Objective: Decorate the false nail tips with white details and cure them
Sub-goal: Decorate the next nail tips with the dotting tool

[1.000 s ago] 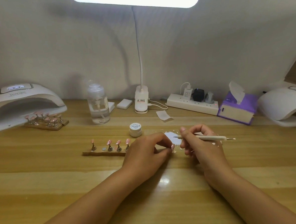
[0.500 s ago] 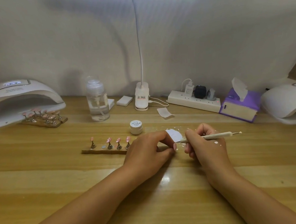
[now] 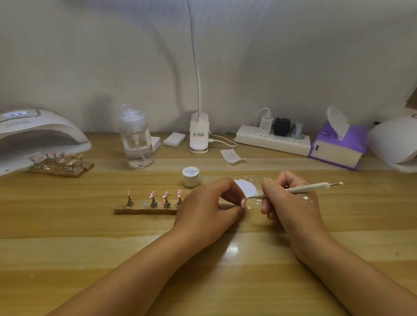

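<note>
Both hands sit mid-counter: from where I'm watching, my left hand (image 3: pixel 206 204) pinches a pink nail tip (image 3: pixel 243 203) at its fingertips, right hand (image 3: pixel 288 197) grips the dotting pen (image 3: pixel 299 189), its point right at that tip. Remaining tips wait on the wooden holder (image 3: pixel 144 210) just left.

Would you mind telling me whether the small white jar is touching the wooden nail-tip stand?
Apart. The head view shows bare table between the white jar and the wooden stand.
</note>
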Demonstrator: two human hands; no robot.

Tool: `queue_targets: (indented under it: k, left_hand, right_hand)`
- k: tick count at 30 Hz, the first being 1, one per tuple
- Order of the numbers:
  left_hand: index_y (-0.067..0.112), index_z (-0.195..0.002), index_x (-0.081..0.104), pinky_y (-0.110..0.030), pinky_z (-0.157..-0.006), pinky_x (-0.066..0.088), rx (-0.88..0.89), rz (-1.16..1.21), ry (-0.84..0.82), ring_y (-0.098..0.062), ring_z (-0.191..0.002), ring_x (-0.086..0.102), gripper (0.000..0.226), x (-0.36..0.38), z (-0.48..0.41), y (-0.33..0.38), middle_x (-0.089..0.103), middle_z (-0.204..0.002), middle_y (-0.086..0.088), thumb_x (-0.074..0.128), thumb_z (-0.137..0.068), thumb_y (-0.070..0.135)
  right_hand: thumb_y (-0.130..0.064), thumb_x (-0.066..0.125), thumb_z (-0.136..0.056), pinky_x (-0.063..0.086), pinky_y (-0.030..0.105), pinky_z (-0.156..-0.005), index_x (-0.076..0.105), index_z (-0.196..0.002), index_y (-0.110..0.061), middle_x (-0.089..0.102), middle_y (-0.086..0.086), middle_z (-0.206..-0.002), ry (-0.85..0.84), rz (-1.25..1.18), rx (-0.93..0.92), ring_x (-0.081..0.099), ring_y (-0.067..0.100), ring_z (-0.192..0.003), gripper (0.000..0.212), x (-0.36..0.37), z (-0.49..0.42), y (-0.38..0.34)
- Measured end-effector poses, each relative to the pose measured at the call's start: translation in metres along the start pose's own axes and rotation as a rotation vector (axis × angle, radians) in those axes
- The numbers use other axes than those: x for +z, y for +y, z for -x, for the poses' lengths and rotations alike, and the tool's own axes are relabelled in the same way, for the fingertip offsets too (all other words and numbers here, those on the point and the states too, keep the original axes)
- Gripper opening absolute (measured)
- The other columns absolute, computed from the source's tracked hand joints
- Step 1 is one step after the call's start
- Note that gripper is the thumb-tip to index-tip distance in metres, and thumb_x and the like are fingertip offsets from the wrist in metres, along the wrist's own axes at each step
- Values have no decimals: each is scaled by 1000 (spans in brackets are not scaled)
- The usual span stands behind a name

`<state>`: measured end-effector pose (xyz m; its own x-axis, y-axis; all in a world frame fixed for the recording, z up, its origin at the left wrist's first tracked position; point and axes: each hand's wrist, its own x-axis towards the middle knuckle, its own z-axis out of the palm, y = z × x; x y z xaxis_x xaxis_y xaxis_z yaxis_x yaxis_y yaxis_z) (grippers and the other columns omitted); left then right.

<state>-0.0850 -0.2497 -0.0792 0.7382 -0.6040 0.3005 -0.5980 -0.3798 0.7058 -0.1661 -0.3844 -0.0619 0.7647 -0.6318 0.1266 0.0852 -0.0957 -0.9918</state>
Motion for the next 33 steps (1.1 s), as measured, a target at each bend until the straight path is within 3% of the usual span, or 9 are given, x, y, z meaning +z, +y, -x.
queue_targets:
  k: [23, 33]
  left_hand:
    - [31, -80, 66, -12, -55, 31, 1, 8, -4, 19, -60, 52, 9, 0, 0, 2, 72, -85, 21, 74, -83, 31]
    - [35, -78, 64, -19, -58, 33, 7, 4, -5, 20, -60, 51, 12, -1, 0, 2, 72, -85, 22, 74, -83, 30]
  right_hand:
    - [-13, 64, -80, 41, 27, -49, 43, -60, -17, 61, 9, -49, -26, 57, -16, 49, 11, -41, 29, 1, 0, 2]
    - [-14, 63, -78, 41, 29, -51, 44, -64, -15, 62, 9, -50, -50, 59, -9, 51, 10, -42, 24, 2, 0, 2]
